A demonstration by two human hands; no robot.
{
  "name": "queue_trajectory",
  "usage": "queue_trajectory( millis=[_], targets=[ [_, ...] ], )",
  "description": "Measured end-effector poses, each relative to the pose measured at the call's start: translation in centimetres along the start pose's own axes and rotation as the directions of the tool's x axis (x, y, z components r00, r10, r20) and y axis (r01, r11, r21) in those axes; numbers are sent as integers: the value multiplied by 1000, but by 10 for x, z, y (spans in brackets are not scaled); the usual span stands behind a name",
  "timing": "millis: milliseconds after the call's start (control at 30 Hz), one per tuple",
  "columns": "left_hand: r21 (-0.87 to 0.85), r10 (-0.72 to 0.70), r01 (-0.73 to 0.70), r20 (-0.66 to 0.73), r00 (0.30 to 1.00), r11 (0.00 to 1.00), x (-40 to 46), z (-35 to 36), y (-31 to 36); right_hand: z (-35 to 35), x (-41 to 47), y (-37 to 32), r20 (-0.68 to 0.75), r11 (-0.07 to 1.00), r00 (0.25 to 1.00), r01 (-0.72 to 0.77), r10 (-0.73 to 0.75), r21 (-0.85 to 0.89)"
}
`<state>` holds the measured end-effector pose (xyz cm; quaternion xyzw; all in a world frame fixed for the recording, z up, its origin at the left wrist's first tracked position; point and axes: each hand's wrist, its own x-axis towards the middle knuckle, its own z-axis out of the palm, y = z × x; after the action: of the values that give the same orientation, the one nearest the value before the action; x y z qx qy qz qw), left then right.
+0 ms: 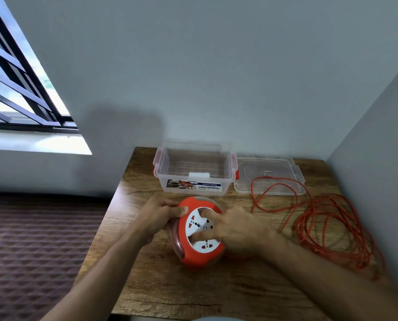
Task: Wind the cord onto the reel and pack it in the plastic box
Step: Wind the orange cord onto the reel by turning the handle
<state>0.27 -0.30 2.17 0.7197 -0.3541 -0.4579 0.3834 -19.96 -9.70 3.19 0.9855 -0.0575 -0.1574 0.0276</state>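
reel (199, 231) held upright over the counter (193, 293), socket face tilted toward the camera. orange rim, white centre plate with sockets. some orange cord shows wound behind the clear side of the reel, lower left.

left hand (159, 217) grips the reel's upper-left rim, thumb lying over the orange edge, fingers curled round the back.

right hand (234, 228) on the white centre plate, fingers curled into the recess near the top of the face; grasping the hub there. exact hold partly blurred.

cord (327, 228) mostly loose: a pile of orange loops on the counter right of the reel, near the right wall. 1 long loop runs up over the lid (270, 174).

box (193, 172) clear plastic, open, red clips at its ends, label on the front wall. sits at the back of the counter, just behind the reel. a small white piece lies inside near the front wall. lid lies flat just right of the box.

window (19, 77) with dark bars upper left. patterned bed (35, 251) left of the counter.
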Motion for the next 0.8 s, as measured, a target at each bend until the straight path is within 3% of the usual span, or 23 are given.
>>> queue_trajectory(
  millis=[100, 267, 533, 700, 800],
  targets=[
    [-53, -18, 17, -32, 999, 998, -4, 7, -3, 6, 2, -5, -10, 991, 993, -115, 116, 70],
    [-39, -10, 8, -54, 998, 999, -6, 12, -7, 15, -3, -17, -44, 974, 982, -176, 183, 140],
    [-157, -118, 109, -51, 992, 982, -7, 22, -12, 9, -6, -6, 21, 985, 990, -139, 138, 98],
    [-104, -175, 176, 26, 984, 979, -7, 25, -16, 4, -9, -5, 108, 994, 991, -83, 75, 69],
    [-56, -142, 142, 16, 990, 988, -6, 24, -19, 7, -7, -5, 64, 997, 996, -62, 59, 40]
  ],
)
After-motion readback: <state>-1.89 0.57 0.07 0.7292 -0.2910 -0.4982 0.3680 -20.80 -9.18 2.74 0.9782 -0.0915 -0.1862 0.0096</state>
